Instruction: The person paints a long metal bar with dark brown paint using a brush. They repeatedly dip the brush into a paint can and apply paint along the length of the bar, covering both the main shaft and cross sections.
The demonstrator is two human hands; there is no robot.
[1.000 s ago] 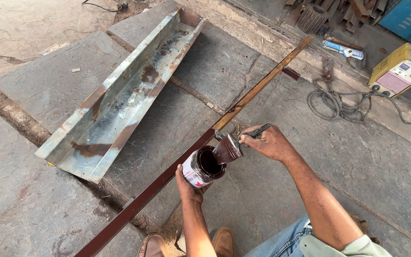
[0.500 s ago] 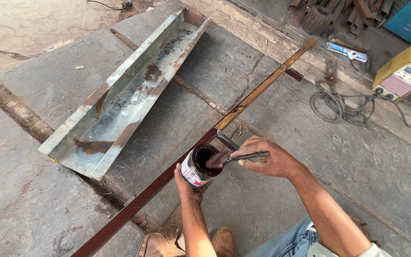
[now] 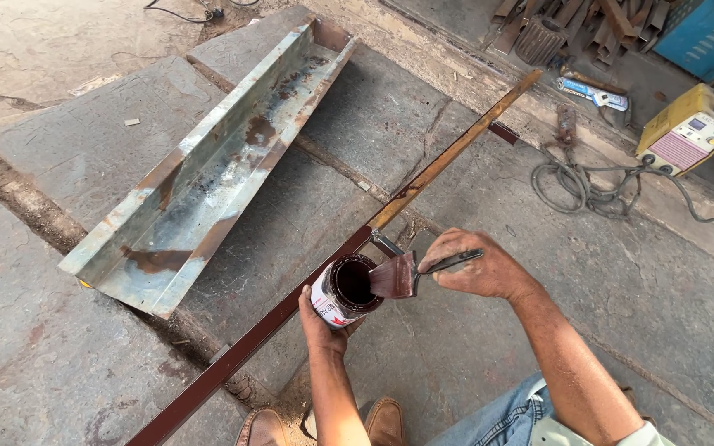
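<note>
Nearest the camera, the person's brown shoes sit on the stone floor, right under the work. Just above them the left hand has its grip closed around the lower side of a small open paint can, which is tilted toward the right hand and holds dark red-brown paint. The right hand has its grip clamped on the dark handle of a flat brush, whose wet bristles rest at the can's rim.

The can is held in the air with only fingers under it; if it tips further, paint would likely run over the lip onto the wrist, the shoes or the floor. A heavily loaded brush could also drip as it crosses the gap between can and bar.

Just behind the can runs a long thin metal bar, lying diagonally. Its near part is already coated dark brown, while the far part shows bare rusty orange. The bar looks slender and loosely supported, so a firm stroke may roll or shift it, smearing fresh paint onto the stone or against a sleeve.

Farther left lies a long, rust-spotted metal channel, well apart from the bar. Farther right, a coil of cable leads to a yellow machine, with scrap metal beyond; the loose cable could catch a foot if the person steps that way.
</note>
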